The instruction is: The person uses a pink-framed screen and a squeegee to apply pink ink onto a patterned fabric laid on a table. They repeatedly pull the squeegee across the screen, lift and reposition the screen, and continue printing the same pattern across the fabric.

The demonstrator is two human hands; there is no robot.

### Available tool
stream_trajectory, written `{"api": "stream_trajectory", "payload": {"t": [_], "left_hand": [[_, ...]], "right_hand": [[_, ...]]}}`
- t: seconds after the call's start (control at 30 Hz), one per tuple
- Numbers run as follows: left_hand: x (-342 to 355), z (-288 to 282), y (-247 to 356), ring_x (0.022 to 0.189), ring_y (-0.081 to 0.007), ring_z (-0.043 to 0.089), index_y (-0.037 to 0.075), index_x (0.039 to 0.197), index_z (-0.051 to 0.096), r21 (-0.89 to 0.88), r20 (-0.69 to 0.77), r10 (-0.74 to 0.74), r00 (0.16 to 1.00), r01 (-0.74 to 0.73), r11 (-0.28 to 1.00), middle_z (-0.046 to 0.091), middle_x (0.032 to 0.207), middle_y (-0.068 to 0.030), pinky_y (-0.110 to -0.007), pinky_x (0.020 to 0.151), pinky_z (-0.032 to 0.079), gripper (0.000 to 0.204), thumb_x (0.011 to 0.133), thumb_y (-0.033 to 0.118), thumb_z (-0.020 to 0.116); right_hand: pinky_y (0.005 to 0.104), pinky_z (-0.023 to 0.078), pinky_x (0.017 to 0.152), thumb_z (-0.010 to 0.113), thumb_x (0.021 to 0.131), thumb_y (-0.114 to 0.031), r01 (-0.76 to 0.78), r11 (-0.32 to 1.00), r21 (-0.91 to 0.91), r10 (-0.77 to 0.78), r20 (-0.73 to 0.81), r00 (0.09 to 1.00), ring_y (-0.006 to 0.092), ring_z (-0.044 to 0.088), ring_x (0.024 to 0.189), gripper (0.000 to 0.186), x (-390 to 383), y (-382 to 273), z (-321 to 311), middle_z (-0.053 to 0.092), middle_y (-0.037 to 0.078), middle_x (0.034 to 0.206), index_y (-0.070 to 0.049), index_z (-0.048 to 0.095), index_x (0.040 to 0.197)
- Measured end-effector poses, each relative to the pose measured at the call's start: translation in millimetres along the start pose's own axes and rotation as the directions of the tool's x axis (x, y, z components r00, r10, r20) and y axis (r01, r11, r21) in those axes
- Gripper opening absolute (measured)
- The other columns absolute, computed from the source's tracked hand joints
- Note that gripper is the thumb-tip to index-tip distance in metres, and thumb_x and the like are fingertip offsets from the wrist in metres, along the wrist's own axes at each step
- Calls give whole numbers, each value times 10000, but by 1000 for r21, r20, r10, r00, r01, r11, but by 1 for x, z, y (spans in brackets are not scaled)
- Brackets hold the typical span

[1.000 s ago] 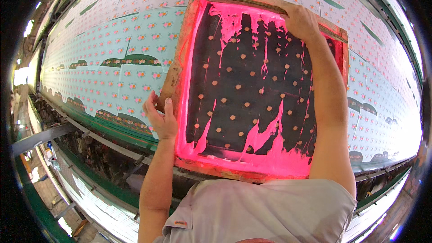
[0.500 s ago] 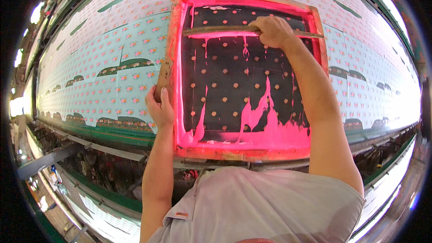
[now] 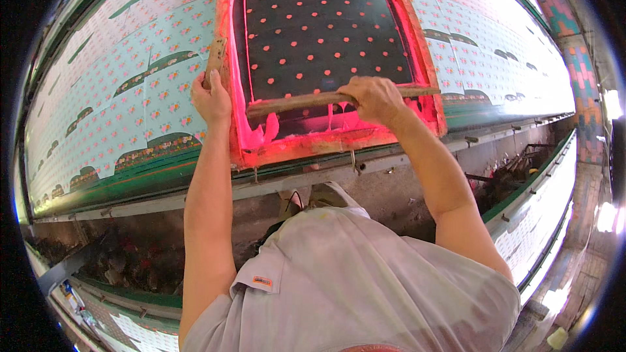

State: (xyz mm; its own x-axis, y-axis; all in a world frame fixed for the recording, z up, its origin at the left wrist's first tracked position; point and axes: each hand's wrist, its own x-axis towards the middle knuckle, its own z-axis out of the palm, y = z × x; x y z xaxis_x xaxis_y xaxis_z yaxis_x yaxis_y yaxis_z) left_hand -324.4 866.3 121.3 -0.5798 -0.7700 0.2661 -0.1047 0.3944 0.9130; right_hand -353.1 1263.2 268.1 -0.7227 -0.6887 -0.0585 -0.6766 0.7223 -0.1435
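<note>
Head view, clock positions taken from the centre of the picture. A wooden frame (image 3: 293,150), smeared pink, lies on the worktop (image 3: 150,179) at twelve o'clock. Its left side runs close to twelve–six; its right side slants from twelve towards five. Within it is a dark screen (image 3: 306,39) bearing rows of small orange-pink dots.

A wooden bar (image 3: 297,101) lies across the six o'clock part of the frame. Its long axis runs near nine–three, the right end slightly raised towards two. The left end sits inside the frame; the right end reaches over the right rim. Pink paint (image 3: 345,121) lies on the six o'clock side of the bar.

Right hand (image 3: 376,99), between one and two o'clock: clamped on the bar, right of its middle. Left hand (image 3: 212,99), ten o'clock: fingers closed about a wooden block (image 3: 216,58) along the frame's left rim, thumb pointing towards twelve.

Pale blue floral sheets (image 3: 163,78) show at ten and two o'clock. Marking: one small orange label (image 3: 263,281) on the grey shirt (image 3: 365,274), seven o'clock; its print is too small to read.
</note>
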Motion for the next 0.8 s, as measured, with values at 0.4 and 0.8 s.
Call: {"api": "stream_trajectory", "payload": {"t": [0.4,0.8], "left_hand": [[2,1,12,1219,-439,671,-51,1366,674,225,-1,41,999,-40,973,685,1314,-283,-507,1067,534,593,1037,441,700],[9,6,23,1201,-491,709,-39,1273,738,496,-28,-43,999,51,867,760,1267,-295,-564,1031,536,702,1088,608,540]], "right_hand": [[510,526,1079,922,805,-436,129,991,30,-121,-191,974,366,674,1241,631,-90,-40,30,739,132,1244,-109,760,1320],[537,508,1154,915,824,-311,499,684,532,-258,-463,848,382,673,1331,492,-152,48,15,755,130,1346,-63,790,1229]]}}
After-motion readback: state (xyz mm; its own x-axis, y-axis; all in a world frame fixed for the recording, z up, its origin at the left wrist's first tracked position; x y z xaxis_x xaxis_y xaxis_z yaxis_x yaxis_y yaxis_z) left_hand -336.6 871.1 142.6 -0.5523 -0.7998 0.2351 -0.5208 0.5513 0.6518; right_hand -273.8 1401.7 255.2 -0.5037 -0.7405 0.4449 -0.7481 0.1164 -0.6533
